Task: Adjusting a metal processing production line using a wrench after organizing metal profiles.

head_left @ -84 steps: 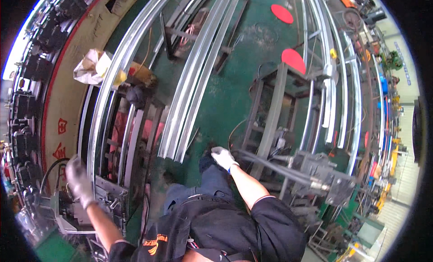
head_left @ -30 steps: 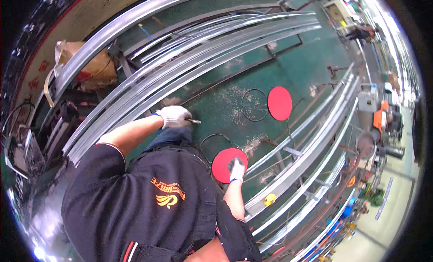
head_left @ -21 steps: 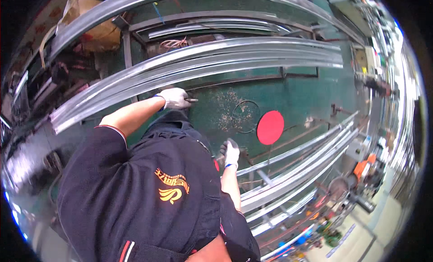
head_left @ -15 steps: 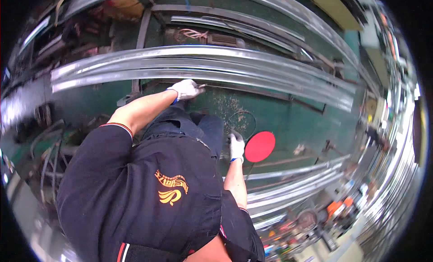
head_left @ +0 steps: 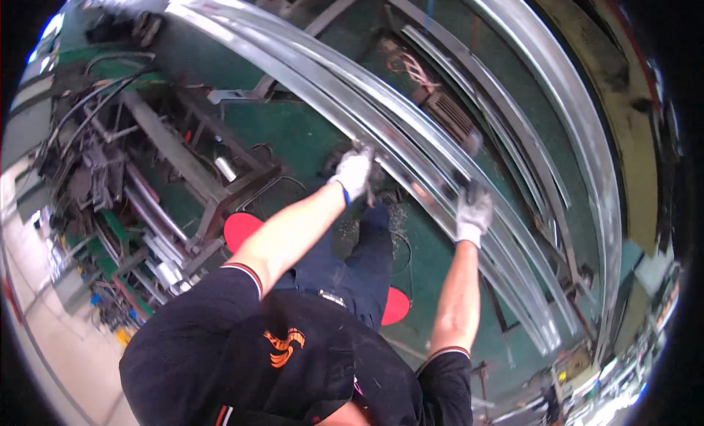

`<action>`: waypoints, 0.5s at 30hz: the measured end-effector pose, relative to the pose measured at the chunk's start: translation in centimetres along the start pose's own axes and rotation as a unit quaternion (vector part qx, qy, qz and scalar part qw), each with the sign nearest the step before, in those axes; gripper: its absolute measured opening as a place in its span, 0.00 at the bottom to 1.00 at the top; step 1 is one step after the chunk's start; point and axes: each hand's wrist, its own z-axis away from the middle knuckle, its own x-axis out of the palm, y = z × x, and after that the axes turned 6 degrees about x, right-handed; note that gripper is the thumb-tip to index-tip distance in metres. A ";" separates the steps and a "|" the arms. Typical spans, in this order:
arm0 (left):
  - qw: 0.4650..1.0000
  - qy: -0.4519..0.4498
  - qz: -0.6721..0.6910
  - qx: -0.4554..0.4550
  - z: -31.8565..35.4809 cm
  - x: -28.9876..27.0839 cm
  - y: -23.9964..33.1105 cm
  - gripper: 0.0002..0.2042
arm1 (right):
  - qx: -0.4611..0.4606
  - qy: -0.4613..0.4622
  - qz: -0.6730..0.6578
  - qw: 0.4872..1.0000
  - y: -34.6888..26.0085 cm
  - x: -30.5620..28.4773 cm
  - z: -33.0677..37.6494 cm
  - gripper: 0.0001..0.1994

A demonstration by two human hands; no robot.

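Observation:
A bundle of long curved shiny metal rails (head_left: 411, 133) runs from the upper left to the lower right above the green floor. My left hand (head_left: 354, 172), in a white glove, is closed on the near edge of the rails. My right hand (head_left: 473, 210), also gloved, reaches up further right and grips the same bundle; it is blurred. Both bare forearms stretch up from my black shirt. My dark trousers show below, between the arms.
Two red round discs (head_left: 240, 228) (head_left: 397, 306) lie on the green floor (head_left: 293, 133). A steel frame stand (head_left: 192, 173) and a heap of metal parts (head_left: 103, 177) fill the left. More curved rails (head_left: 587, 162) lie on the right, with a tangle of orange wire (head_left: 411, 65) above.
The view has swung round, so the rails now run diagonally. My right hand rose from beside the red disc to the rails. My left hand stayed at the rail edge.

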 end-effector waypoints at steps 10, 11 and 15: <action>0.950 0.072 0.304 -0.019 1.5 5.9 -1.8 0.26 | -0.124 0.041 0.067 0.989 3.2 3.6 -6.0 0.12; 0.949 0.093 0.302 -0.003 0.8 5.8 -2.9 0.24 | -0.106 0.049 0.076 0.990 2.2 3.6 -7.0 0.13; 0.925 0.074 0.372 0.006 0.9 7.6 -2.7 0.19 | -0.093 0.097 0.057 0.989 0.6 3.3 -8.0 0.19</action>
